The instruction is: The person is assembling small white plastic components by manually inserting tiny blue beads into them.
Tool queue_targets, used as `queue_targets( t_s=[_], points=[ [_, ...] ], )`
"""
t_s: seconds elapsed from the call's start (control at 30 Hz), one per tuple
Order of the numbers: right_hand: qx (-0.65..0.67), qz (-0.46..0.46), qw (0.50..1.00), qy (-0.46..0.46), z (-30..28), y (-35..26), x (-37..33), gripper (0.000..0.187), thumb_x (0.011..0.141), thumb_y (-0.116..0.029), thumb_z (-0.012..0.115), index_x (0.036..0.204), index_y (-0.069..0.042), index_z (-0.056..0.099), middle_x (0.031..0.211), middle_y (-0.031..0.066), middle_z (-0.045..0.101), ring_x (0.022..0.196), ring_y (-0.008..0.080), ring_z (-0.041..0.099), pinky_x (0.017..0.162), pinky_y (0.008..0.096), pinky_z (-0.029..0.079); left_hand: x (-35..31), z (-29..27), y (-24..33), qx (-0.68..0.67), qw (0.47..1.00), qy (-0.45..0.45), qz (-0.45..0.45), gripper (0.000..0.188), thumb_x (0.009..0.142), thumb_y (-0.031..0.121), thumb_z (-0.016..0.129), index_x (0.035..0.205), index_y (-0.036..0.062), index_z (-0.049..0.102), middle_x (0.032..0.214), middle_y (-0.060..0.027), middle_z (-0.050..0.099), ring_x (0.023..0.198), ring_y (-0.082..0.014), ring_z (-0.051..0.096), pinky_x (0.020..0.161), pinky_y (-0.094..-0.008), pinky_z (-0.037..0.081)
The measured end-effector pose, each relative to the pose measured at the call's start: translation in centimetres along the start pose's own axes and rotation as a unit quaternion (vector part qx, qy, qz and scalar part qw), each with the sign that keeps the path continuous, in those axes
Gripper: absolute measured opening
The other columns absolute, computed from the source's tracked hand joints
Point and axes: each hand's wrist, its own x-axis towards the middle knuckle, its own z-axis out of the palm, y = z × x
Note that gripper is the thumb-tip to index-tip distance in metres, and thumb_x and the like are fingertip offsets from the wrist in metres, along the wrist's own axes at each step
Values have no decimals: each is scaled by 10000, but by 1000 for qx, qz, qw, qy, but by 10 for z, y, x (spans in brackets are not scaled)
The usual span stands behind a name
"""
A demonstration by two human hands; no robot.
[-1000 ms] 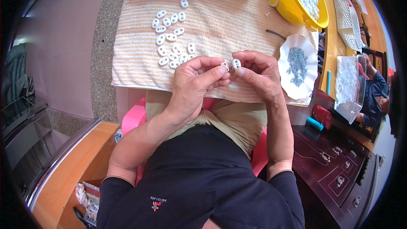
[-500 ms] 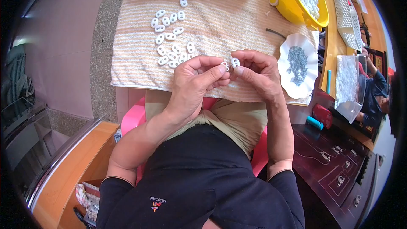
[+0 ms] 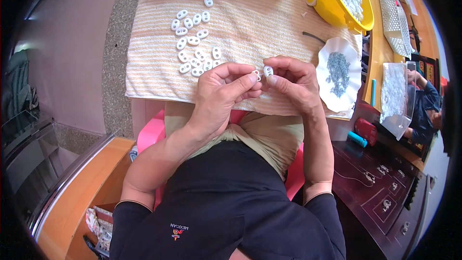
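Note:
My left hand [image 3: 216, 89] is closed in a pinch on a small white plastic piece with open loops [image 3: 257, 73]. Between the thumb and fingers of my right hand [image 3: 299, 85] is a white oval two-hole piece [image 3: 268, 71]. The two pieces face each other a short way apart, and something thin seems to bridge the gap, too small to make out. To the left of my hands, several similar white two-hole pieces [image 3: 193, 41] lie scattered on a striped towel [image 3: 260, 24]. My fingertips hide part of both held pieces.
A yellow tub [image 3: 332, 12] of white pieces stands at the far right. Nearer is a white wavy-edged dish [image 3: 325, 84] with small dark metallic bits. A clear bin [image 3: 393, 96] holds more white pieces. Another person [image 3: 426, 101] sits at the right edge.
Both hands stay almost in place. The oval piece in my right hand has turned slightly and shifted a touch to the right.

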Motion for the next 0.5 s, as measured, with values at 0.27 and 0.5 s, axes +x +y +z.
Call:
queue_targets(
  t_s=[0.27, 0.5],
  points=[
    [4, 2, 1000, 9, 1, -1, 0, 282, 848, -19, 663, 1124, 30, 633, 874, 49, 663, 769, 91, 615, 710, 218, 494, 0, -1, -1, 0, 1000, -7, 3, 153, 885, 43, 630, 1022, -23, 613, 933, -112, 667, 813, -154, 663, 747, -282, 575],
    [-2, 8, 1000, 6, 1, 0, 0, 279, 846, -25, 669, 1117, 29, 636, 877, 51, 665, 771, 91, 616, 708, 217, 495, 1, -1, -1, 0, 1000, -7, 2, 153, 884, 47, 634, 1020, -21, 616, 926, -109, 669, 808, -153, 664, 748, -278, 573]
  ],
)
